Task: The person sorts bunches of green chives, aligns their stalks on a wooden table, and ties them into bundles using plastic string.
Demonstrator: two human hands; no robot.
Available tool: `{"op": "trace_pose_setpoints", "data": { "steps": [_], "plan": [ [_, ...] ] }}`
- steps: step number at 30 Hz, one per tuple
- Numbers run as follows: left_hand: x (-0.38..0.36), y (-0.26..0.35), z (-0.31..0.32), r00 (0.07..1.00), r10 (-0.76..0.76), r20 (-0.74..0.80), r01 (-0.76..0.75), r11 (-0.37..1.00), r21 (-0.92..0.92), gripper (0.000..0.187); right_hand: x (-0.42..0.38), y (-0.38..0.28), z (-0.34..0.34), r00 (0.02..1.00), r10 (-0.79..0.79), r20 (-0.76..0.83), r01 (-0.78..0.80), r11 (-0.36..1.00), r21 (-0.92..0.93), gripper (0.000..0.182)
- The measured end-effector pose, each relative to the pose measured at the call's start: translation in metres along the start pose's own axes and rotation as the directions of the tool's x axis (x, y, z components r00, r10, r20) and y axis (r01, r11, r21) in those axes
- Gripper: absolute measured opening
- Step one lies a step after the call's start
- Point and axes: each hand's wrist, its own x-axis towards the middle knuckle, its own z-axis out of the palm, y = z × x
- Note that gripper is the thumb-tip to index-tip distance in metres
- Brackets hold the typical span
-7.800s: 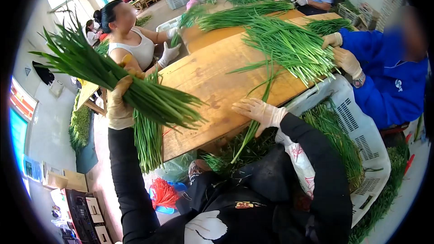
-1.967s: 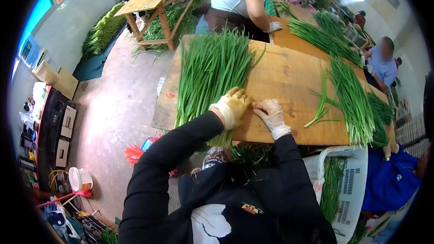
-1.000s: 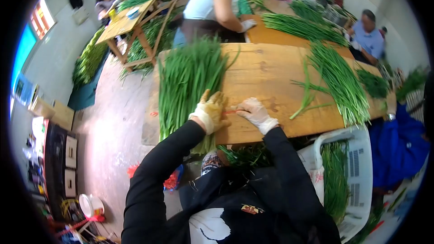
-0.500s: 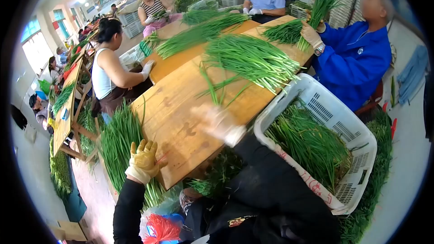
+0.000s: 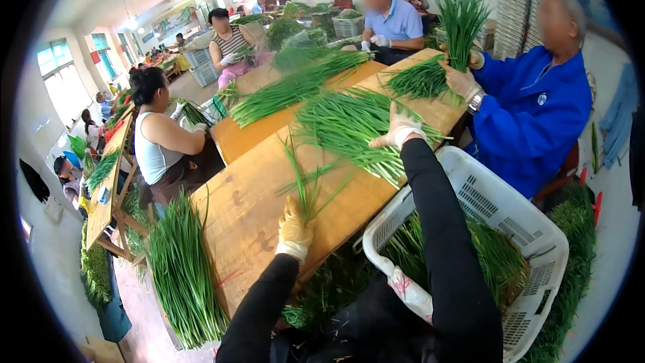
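Note:
My left hand (image 5: 294,232), in a yellowed glove, is closed round a few loose garlic chives (image 5: 304,185) that stand up from the fingers above the wooden table (image 5: 242,208). Farther off, my right hand (image 5: 401,126) in a pale glove rests over the big heap of garlic chives (image 5: 349,128), its thumb spread away from the fingers. The white stem ends of that heap point toward me and the crate. Along the table's left edge hangs another thick bundle of chives (image 5: 181,269).
A white plastic crate (image 5: 463,175) with greens inside stands at the right, below my right forearm. Beyond it a person in a blue jacket (image 5: 531,107) holds an upright bunch. Another person in a white top (image 5: 161,141) sits across at the left. More greens cover the floor at far right.
My left hand has moved right from the table's left edge and taken hold of the loose chives. My right hand has reached forward onto the heap. The blue-jacketed person's bunch is more upright.

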Motion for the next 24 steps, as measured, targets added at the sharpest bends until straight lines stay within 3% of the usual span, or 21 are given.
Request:
{"op": "trace_pose_setpoints", "data": {
  "steps": [2,3,4,6,7,8,9,10,11,12,14,15,17,18,19,20,22,24],
  "plan": [
    [0.015,-0.004,0.022,0.996,0.039,-0.079,-0.035,0.998,0.052,0.088,0.007,-0.004,0.009,0.963,-0.108,0.248,0.088,0.992,0.093,0.124],
    [0.025,-0.007,0.034,0.994,0.021,-0.103,-0.036,0.988,-0.147,0.087,-0.007,-0.007,0.011,0.977,-0.098,0.189,0.112,0.991,-0.069,0.124],
    [0.032,-0.004,0.042,0.992,-0.001,-0.123,-0.041,0.938,-0.345,0.087,-0.019,-0.015,0.016,0.99,-0.126,0.071,0.141,0.95,-0.279,0.119],
    [0.047,0.016,0.048,0.982,-0.191,0.017,0.158,0.755,-0.637,0.06,-0.008,-0.019,0.06,0.963,-0.184,-0.195,0.08,0.892,-0.446,0.09],
    [0.054,0.023,0.049,0.963,-0.254,0.087,0.237,0.654,-0.718,0.043,-0.004,-0.022,0.084,0.864,-0.254,-0.435,0.043,0.898,-0.439,0.063],
    [0.06,0.051,0.035,0.867,-0.362,0.342,0.464,0.336,-0.82,0.033,-0.015,-0.031,0.089,0.862,-0.27,-0.429,0.062,0.897,-0.438,0.052],
    [0.064,0.054,0.048,0.842,-0.341,0.417,0.439,-0.017,-0.899,0.027,-0.03,-0.039,0.096,0.827,-0.331,-0.456,0.114,0.891,-0.44,0.053],
    [0.066,0.044,0.064,0.843,-0.23,0.486,0.469,-0.13,-0.874,0.03,-0.045,-0.049,0.106,0.821,-0.361,-0.442,0.12,0.866,-0.485,0.053],
    [0.063,0.066,0.042,0.773,-0.218,0.596,0.53,-0.295,-0.795,0.034,-0.058,-0.059,0.118,0.816,-0.367,-0.447,0.155,0.883,-0.443,0.053],
    [0.061,0.089,0.018,0.695,-0.186,0.695,0.567,-0.452,-0.689,0.039,-0.073,-0.069,0.121,0.892,-0.336,-0.303,0.219,0.907,-0.361,0.055],
    [0.061,0.088,0.011,0.806,0.233,0.545,0.56,-0.6,-0.572,0.047,-0.094,-0.082,0.149,0.819,-0.416,-0.395,0.286,0.893,-0.347,0.057],
    [0.056,0.097,0.002,0.817,0.04,0.575,0.538,-0.415,-0.734,0.046,-0.098,-0.079,0.154,0.82,-0.423,-0.386,0.296,0.89,-0.346,0.057],
    [0.054,0.094,-0.006,0.79,-0.049,0.611,0.558,-0.356,-0.75,0.044,-0.121,-0.062,0.124,0.733,-0.657,-0.174,0.67,0.742,0.023,0.057],
    [0.051,0.089,-0.009,0.759,-0.125,0.638,0.587,-0.293,-0.755,0.041,-0.127,-0.049,0.112,0.646,-0.711,-0.278,0.763,0.592,0.259,0.054],
    [0.06,0.052,0.023,0.743,-0.042,0.668,0.619,-0.34,-0.708,0.036,-0.121,-0.037,0.099,0.728,-0.649,-0.221,0.654,0.562,0.506,0.048],
    [0.063,0.039,0.03,0.711,0.203,0.673,0.674,-0.471,-0.57,0.025,-0.111,-0.027,0.086,0.793,-0.593,-0.141,0.498,0.497,0.71,0.042],
    [0.055,0.067,0.008,0.706,0.025,0.708,0.635,-0.467,-0.616,0.025,-0.096,-0.012,0.07,0.974,-0.228,-0.017,0.203,0.829,0.521,0.033],
    [0.059,0.059,0.021,0.705,0.034,0.709,0.643,-0.453,-0.618,0.026,-0.084,-0.01,0.085,0.988,-0.146,0.045,0.112,0.89,0.441,0.038]
  ]
}}
